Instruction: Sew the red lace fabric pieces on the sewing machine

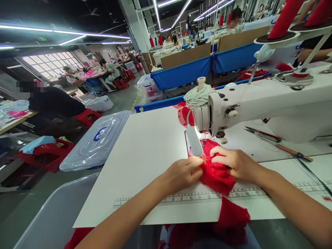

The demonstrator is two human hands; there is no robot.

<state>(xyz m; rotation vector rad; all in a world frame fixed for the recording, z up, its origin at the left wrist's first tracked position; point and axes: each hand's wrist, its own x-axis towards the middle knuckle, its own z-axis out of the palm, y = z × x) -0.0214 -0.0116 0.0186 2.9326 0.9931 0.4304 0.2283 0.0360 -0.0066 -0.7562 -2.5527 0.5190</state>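
Observation:
Red lacy fabric (216,176) lies bunched under the needle area of a white sewing machine (259,103). My left hand (185,173) pinches the fabric's left edge close to the presser foot, just below a small grey lamp (194,140). On the fabric's right side rests my right hand (233,162), its fingers bent and spread over the cloth, pressing on it. Part of the red cloth hangs over the table's front edge towards my lap. The needle tip is hard to make out behind the lamp.
Tweezers or snips (264,135) and a wooden-handled tool (294,152) lie right of the hands. A printed ruler (181,199) runs along the white table (135,155). Left stands a lidded plastic bin (95,141). Red thread cones (285,19) rise at upper right. Other people sit behind.

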